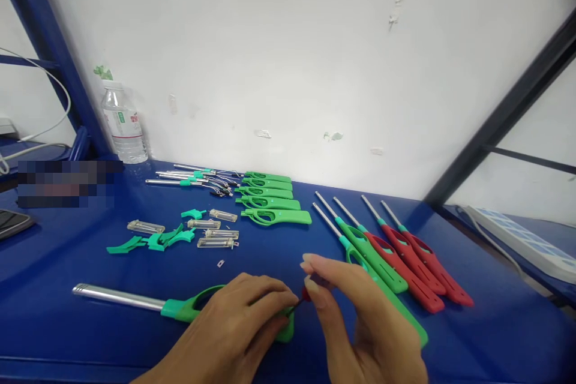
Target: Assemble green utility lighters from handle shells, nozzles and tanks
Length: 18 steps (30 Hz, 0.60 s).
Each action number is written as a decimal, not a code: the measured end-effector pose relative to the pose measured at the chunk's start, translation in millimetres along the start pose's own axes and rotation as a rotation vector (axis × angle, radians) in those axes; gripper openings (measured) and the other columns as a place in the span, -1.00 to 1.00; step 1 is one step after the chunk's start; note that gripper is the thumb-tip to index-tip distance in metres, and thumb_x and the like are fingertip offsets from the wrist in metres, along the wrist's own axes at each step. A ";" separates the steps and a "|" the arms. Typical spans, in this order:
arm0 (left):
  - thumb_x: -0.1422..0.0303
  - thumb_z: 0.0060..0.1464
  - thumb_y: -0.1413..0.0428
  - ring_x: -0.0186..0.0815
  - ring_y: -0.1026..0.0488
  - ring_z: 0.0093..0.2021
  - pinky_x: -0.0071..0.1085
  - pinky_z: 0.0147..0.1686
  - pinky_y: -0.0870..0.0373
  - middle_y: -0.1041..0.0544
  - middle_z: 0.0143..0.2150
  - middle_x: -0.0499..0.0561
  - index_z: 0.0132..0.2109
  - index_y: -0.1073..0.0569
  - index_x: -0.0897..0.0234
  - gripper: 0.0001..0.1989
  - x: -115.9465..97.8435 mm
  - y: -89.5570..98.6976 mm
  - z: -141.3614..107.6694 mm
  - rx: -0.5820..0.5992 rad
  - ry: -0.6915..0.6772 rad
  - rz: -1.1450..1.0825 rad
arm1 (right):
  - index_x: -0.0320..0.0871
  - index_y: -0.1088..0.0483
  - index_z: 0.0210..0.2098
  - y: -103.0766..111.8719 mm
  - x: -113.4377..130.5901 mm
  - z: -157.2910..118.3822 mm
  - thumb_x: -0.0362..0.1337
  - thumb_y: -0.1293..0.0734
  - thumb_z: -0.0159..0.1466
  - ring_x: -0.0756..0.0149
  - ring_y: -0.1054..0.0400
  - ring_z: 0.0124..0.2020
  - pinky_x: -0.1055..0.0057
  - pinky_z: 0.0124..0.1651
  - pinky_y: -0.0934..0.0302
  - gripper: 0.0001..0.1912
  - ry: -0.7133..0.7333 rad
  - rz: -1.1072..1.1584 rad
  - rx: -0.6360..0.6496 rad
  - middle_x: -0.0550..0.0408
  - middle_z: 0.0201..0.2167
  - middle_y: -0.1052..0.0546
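My left hand (238, 324) lies closed over the body of a green long-necked lighter (188, 308), pressing it to the blue tabletop. The lighter's silver barrel points left, and part of its handle is hidden under my fingers. Thumb and forefinger of my right hand (364, 312) pinch a small screwdriver (306, 294), of which a red part and a thin dark shaft show. Its tip meets the handle's right end beside my left fingertips; the exact contact point is hidden.
Green and red lighters (416, 258) lie at right. Behind are green handle shells (276, 216), silver barrels with wires (173, 182), clear fuel tanks (216, 243) and teal triggers (157, 240). A tiny metal piece (220, 263) and a water bottle (125, 126) are also there.
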<state>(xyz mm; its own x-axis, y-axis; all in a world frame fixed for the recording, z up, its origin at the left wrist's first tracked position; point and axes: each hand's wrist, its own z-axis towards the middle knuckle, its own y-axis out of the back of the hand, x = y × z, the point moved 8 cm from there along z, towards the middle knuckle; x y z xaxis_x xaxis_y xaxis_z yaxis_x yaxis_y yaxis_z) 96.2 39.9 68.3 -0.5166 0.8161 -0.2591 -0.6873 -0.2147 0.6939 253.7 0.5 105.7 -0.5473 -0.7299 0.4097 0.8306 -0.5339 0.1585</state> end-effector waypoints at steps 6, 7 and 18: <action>0.12 0.76 0.05 -0.48 -0.77 -0.06 -0.63 0.08 -0.64 -0.79 -0.01 -0.23 0.14 -0.59 -0.01 -0.68 3.4 28.1 -15.3 -0.033 -0.075 0.156 | 0.17 -0.57 0.38 -14.2 -5.2 -2.0 -0.51 -0.36 0.61 0.60 -0.68 0.12 0.72 0.29 -0.45 -0.47 -0.090 0.065 0.026 0.39 0.16 -0.78; 0.12 0.76 0.06 -0.49 -0.77 -0.06 -0.64 0.07 -0.63 -0.79 -0.01 -0.23 0.15 -0.58 -0.01 -0.68 5.0 30.7 -17.4 -0.032 -0.079 0.175 | 0.16 -0.54 0.41 -18.6 -5.2 -0.8 -0.52 -0.35 0.61 0.59 -0.68 0.13 0.71 0.29 -0.45 -0.46 -0.081 0.084 0.060 0.36 0.17 -0.77; 0.26 0.72 0.02 -0.41 -0.75 -0.11 -0.56 -0.03 -0.64 -0.78 -0.05 -0.22 0.10 -0.56 0.01 -0.76 7.8 29.8 -20.1 -0.027 -0.055 0.171 | 0.16 -0.53 0.39 -28.2 -19.2 -4.0 -0.46 -0.27 0.65 0.51 -0.66 0.05 0.63 0.13 -0.55 -0.51 -0.094 0.118 0.109 0.22 0.08 -0.71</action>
<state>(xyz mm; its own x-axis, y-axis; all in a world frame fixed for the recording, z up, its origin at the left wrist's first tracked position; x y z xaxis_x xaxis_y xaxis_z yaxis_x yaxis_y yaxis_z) 61.5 29.0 73.4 -0.5985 0.7947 -0.1012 -0.6057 -0.3663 0.7064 240.4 27.9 89.8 -0.4375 -0.7390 0.5123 0.8975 -0.3939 0.1983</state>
